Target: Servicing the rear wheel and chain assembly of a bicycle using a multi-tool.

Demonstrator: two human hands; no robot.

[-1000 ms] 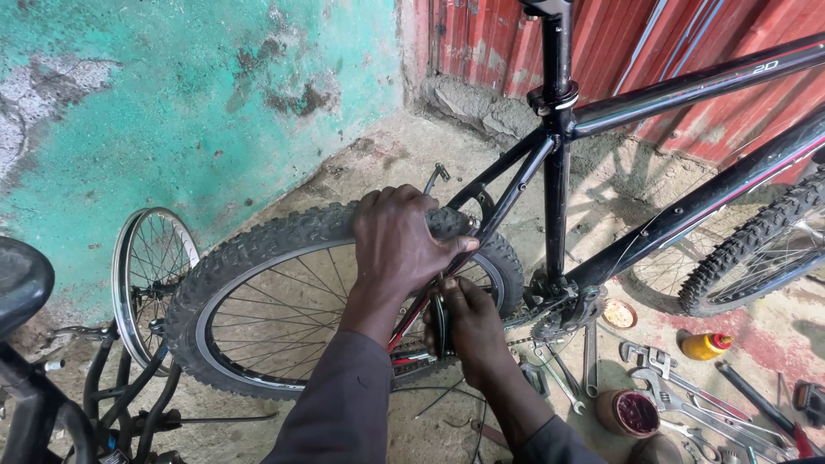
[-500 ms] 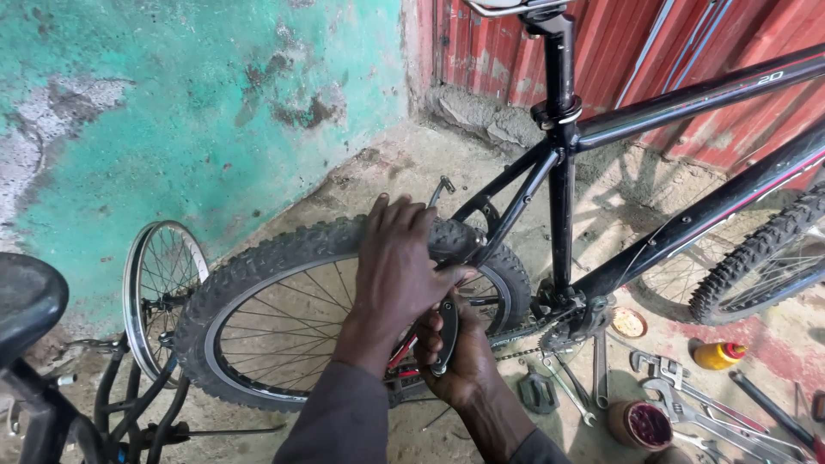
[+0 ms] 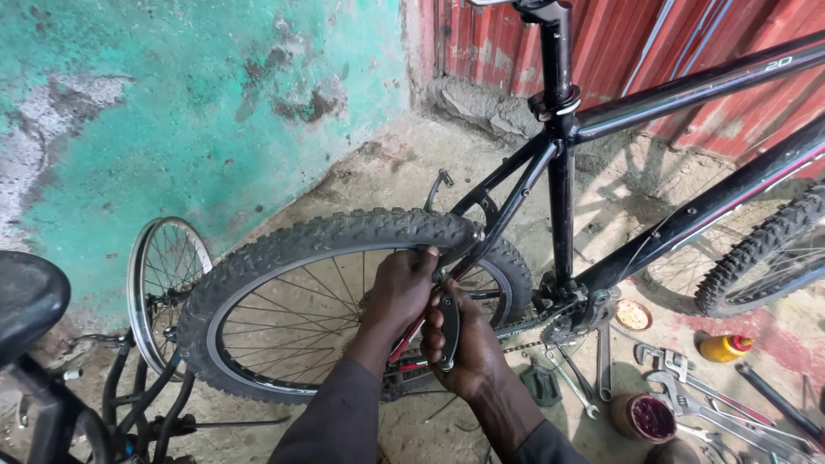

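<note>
Both hands are down inside the rear wheel (image 3: 344,301) of the black bicycle (image 3: 687,155), which stands on the concrete ground (image 3: 387,172) near the turquoise wall (image 3: 172,103). The left hand (image 3: 402,288) is curled over the rim just under the knobby tyre, fingers hooked around it. The right hand (image 3: 464,348), touching the left, is clamped around a dark brake arm (image 3: 449,331) beside the spokes. On the ground towards the right edge sits a small open tin (image 3: 651,417) holding something dark red, with wrenches (image 3: 687,399) lying just beside it. A yellow bottle (image 3: 724,347) lies near, and a shallow lid (image 3: 632,314) with brownish contents.
</note>
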